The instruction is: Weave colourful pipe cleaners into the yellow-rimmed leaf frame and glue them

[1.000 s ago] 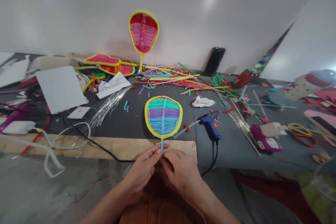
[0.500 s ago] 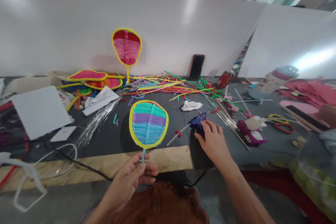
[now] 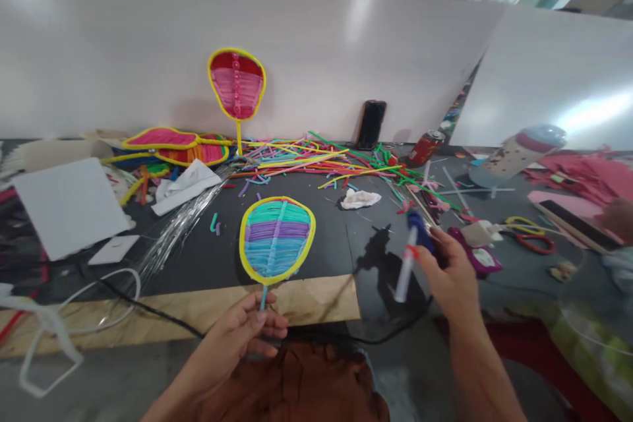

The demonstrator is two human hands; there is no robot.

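My left hand [image 3: 242, 336] pinches the thin blue stem of a small fan [image 3: 275, 238] woven from teal, purple and blue straws with a yellow rim. The fan lies over the dark mat, its stem pointing toward me. My right hand [image 3: 448, 273] is closed round a blue glue gun [image 3: 414, 244], lifted off the table, with a white glue stick poking out of its back. Its black cord runs down under my arm.
A red and pink fan [image 3: 236, 84] leans on the white wall [image 3: 123, 46]. More finished fans [image 3: 173, 142] and a heap of loose coloured straws [image 3: 321, 158] lie at the back. A phone [image 3: 370, 124], a red can [image 3: 425, 147], a crumpled tissue [image 3: 362, 198] and white sheets [image 3: 69, 208] are nearby.
My right hand left the fan's stem, reached right to the glue gun on the mat, gripped it and has lifted it. My left hand keeps hold of the stem.
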